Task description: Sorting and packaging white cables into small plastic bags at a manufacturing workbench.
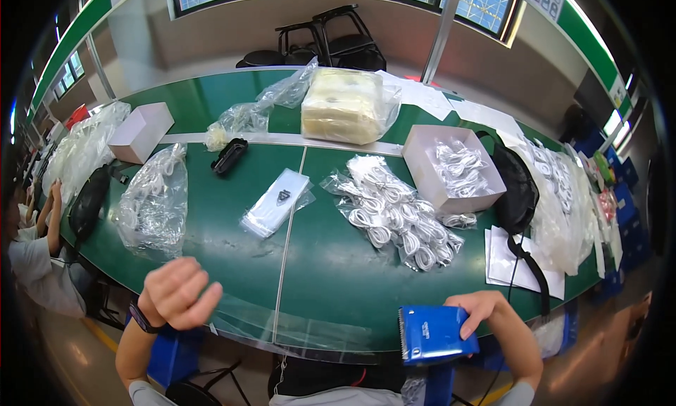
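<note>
My right hand (475, 314) grips a small blue notebook (433, 335) over the near edge of the table, thumb on its cover. A toothed, spiral-like edge runs down the notebook's left side. My left hand (179, 293), with a dark band on the wrist, is raised at the table's front edge. Its fingers are curled in, and nothing shows in them. Beyond it lies a clear plastic bag (151, 202) with white cable inside. Bagged white cables (401, 216) are heaped right of centre. A stack of clear flat bags (274, 203) lies in the middle.
An open white box (440, 190) holds more bagged cables. Behind stands a wrapped yellowish stack (341, 107). Black pouches (514, 188) and white papers (517, 261) lie right. A black case (229, 156) and a pale box (143, 131) sit left. Another person (42, 265) works at far left.
</note>
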`<control>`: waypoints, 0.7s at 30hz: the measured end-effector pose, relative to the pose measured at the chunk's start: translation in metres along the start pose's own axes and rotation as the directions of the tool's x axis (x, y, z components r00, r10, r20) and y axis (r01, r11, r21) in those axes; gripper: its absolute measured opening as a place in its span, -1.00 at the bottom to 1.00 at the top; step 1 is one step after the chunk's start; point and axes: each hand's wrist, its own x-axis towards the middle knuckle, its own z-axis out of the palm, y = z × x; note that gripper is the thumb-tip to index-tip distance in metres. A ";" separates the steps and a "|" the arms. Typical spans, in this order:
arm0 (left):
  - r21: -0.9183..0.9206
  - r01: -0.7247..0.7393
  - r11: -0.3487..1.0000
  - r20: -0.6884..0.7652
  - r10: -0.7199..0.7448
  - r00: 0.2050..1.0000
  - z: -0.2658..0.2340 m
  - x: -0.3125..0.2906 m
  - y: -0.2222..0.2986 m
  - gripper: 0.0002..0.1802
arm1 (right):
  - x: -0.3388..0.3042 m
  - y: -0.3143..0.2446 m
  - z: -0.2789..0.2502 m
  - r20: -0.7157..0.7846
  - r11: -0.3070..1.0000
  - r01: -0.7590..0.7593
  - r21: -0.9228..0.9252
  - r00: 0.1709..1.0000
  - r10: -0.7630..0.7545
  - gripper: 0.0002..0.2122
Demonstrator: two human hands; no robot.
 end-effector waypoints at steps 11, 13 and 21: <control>0.183 -0.238 0.954 0.150 0.212 0.966 0.000 -0.006 0.029 -0.93 | -0.036 -0.013 -0.040 -0.067 0.910 -0.025 -0.415 0.998 -0.003 -0.69; 0.197 -0.226 0.954 0.176 0.192 0.965 -0.001 -0.007 0.032 -0.92 | -0.032 -0.020 -0.043 -0.008 0.877 -0.002 -0.480 1.000 -0.002 -0.70; 0.145 -0.181 0.973 0.045 0.176 0.983 0.016 -0.012 0.034 -0.92 | -0.060 -0.021 -0.033 -0.093 0.845 -0.027 -0.534 0.995 -0.026 -0.76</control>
